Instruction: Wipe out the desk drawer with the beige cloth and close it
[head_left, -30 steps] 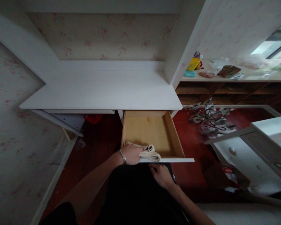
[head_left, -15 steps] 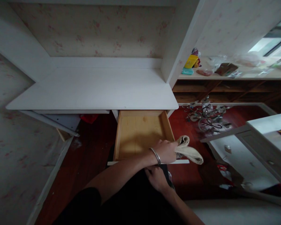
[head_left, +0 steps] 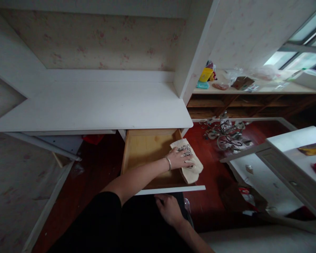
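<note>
My left hand (head_left: pixel 179 159), a bracelet at its wrist, presses a cream cloth (head_left: pixel 196 164) with dark lettering over the right side wall of an open wooden drawer (head_left: pixel 140 149). Its fingers are spread across the cloth and bend over the wall. The drawer has a white front (head_left: pixel 173 189) and a bare pale wood bottom. Below that front, close against my dark clothing, is my right hand (head_left: pixel 170 209) with its fingers curled. Whatever those fingers may grip is hidden.
The white desk top (head_left: pixel 107 105) spans the space above the drawer. A metal chandelier (head_left: pixel 226 133) lies on the red floor to the right. Beyond it stands a white cabinet (head_left: pixel 279 168). A yellow container (head_left: pixel 205 75) and plastic bags rest on the long low shelf.
My left hand has gone from clutching the bunched cloth at the drawer's front right corner to pressing it, spread out, farther back on the right wall. My right hand stays below the front.
</note>
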The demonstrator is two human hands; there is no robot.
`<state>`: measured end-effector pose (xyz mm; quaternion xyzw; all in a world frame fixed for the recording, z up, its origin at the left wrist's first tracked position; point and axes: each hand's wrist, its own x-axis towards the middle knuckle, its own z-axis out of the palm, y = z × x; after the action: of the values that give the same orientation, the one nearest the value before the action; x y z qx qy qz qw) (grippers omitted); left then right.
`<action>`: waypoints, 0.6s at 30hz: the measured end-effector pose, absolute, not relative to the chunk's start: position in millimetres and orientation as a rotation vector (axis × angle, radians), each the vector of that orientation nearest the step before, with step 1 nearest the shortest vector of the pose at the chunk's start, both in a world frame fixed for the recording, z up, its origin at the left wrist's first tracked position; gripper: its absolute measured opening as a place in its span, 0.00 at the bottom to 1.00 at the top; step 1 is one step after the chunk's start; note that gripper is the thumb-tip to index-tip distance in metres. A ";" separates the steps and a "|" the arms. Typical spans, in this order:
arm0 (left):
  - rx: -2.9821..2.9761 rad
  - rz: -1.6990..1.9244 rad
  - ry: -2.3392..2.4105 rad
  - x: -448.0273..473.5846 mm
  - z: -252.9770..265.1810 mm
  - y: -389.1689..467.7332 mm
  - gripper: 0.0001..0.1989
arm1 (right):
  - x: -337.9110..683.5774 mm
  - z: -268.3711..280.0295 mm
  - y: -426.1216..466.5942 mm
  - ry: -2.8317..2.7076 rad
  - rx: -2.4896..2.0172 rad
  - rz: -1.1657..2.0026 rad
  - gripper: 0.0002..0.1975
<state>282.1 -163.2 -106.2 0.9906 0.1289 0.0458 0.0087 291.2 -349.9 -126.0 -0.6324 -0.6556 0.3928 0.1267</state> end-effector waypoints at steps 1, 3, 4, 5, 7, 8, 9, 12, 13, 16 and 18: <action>3.092 0.133 0.446 286.0 -107.4 -152.6 0.22 | 291.3 -126.1 -349.7 -1.915 -1.842 1.137 0.16; 3.050 0.093 0.583 293.5 -104.7 -129.8 0.21 | 291.7 -126.1 -348.9 -1.933 -1.833 1.122 0.17; 3.014 0.074 0.668 296.5 -102.2 -118.2 0.21 | 291.9 -125.9 -348.3 -1.939 -1.827 1.115 0.16; 2.975 0.062 0.751 299.0 -99.6 -106.9 0.21 | 292.1 -125.6 -347.8 -1.944 -1.820 1.110 0.16; 2.910 0.049 0.883 302.4 -95.7 -86.8 0.21 | 292.3 -124.8 -346.8 -1.951 -1.816 1.102 0.16; 2.889 0.044 0.922 303.6 -94.6 -79.0 0.22 | 292.3 -124.4 -346.5 -1.954 -1.816 1.099 0.16; 2.876 0.034 0.942 304.6 -93.9 -73.3 0.22 | 292.3 -124.2 -346.3 -1.958 -1.815 1.096 0.16; 2.837 -0.019 0.930 307.2 -92.5 -72.0 0.23 | 292.5 -124.1 -346.2 -1.962 -1.812 1.097 0.16; 2.828 -0.036 0.913 307.7 -91.6 -77.2 0.23 | 292.7 -124.2 -346.1 -1.962 -1.810 1.102 0.16; 2.804 -0.069 0.807 306.6 -86.7 -107.9 0.24 | 293.4 -124.1 -344.9 -1.967 -1.807 1.135 0.16; 2.772 -0.070 0.684 303.4 -82.5 -136.6 0.25 | 293.8 -123.3 -343.6 -1.970 -1.804 1.162 0.16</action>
<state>303.4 -136.6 -82.5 0.9607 0.2372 -0.0242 0.1421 293.8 -343.6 -123.3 -0.6154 -0.6718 0.3963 0.1139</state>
